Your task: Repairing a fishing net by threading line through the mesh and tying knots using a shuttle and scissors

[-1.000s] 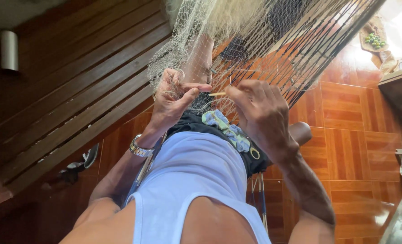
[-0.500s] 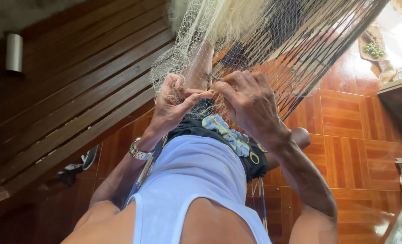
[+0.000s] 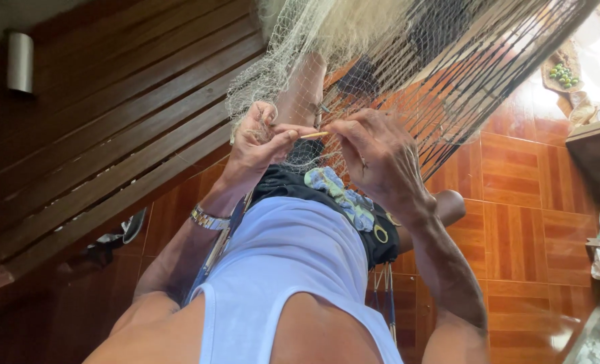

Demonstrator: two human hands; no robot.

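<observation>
Start at your left hand [image 3: 259,145]. It is clenched on a fold of the fine, pale, knotted-mesh fishing net [image 3: 327,40], with the thumb and forefinger pinched on the near end of the thin, light-wood netting needle [image 3: 313,135]. Keep that pinch firm and keep the mesh bunched above the knuckles taut, so the open cell in front of the needle tip holds its shape.

The needle lies roughly level between your two hands, its tip pointing toward the right hand. Guide it straight through one cell only; a slanted entry is likely to snag a neighbouring strand.

Your right hand [image 3: 381,162] is curled, its fingertips gripping the net just beside the needle tip. Whether those fingertips also touch the needle cannot be determined from this view. Hold the strand steady there and pull gently away from the left hand to keep tension even.

Beyond the right hand, the dark, striped woven hammock [image 3: 475,74] hangs behind the net. Keep the net's strands apart from it while you work, as loose mesh could catch in its cords.
</observation>
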